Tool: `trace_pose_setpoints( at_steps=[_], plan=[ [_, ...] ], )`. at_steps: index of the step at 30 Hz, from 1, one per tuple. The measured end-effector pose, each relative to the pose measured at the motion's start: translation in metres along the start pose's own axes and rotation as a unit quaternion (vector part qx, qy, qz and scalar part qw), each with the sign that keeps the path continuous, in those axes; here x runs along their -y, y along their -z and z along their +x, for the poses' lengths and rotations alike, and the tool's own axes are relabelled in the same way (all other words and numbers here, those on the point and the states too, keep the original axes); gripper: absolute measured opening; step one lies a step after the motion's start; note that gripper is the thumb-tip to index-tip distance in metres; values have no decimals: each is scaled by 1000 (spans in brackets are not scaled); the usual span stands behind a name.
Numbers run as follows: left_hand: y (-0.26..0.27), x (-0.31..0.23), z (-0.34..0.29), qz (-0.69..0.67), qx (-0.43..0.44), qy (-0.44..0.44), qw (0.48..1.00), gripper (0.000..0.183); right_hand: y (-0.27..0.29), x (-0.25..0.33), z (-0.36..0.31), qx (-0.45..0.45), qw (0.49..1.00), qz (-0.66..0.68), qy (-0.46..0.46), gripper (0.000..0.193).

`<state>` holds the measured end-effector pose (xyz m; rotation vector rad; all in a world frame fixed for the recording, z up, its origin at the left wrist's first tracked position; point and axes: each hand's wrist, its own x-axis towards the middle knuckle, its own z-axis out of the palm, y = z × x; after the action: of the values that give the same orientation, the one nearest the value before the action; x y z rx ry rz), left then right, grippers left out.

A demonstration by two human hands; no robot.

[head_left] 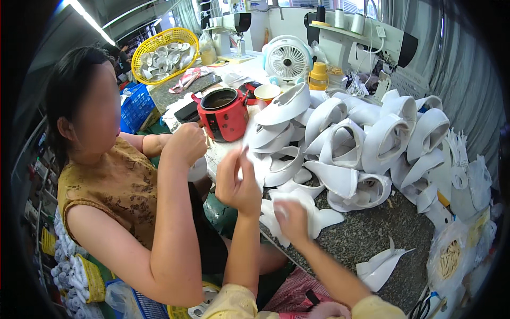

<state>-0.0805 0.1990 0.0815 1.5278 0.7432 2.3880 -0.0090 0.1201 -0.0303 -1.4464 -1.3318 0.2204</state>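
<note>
My left hand [238, 183] is raised at the table's near edge, in front of the red pot. Its thumb and fingers are pinched together, and what is between them, if anything, is too small to make out. My right hand [293, 220] is smeared by motion, over flat white shoe upper pieces [325, 219] on the speckled tabletop. Whether it grips one of them I cannot tell. Beyond both hands, a heap of white shoe uppers [342, 143] is piled up, several of them curved into rings. A single white piece [380, 268] lies apart, nearer my right forearm.
A co-worker [114, 181] sits close on my left, a bent arm and closed hand beside the red pot [223, 114]. Behind stand a white fan [287, 61], a paper cup [267, 93] and sewing machines [366, 45]. A yellow basket [139, 66] holds more pieces. Plastic bags [451, 260] hang at right.
</note>
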Motion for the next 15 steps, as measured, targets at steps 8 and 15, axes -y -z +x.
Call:
trace_pose_setpoints(
  at_steps=[8,15],
  plan=[
    [-79,134,80,192,44,-87,976,10,119,47,-104,56,992,109,-2,8],
    [-71,215,108,392,169,1,904,12,142,22,-120,59,995,85,-10,6]
  ],
)
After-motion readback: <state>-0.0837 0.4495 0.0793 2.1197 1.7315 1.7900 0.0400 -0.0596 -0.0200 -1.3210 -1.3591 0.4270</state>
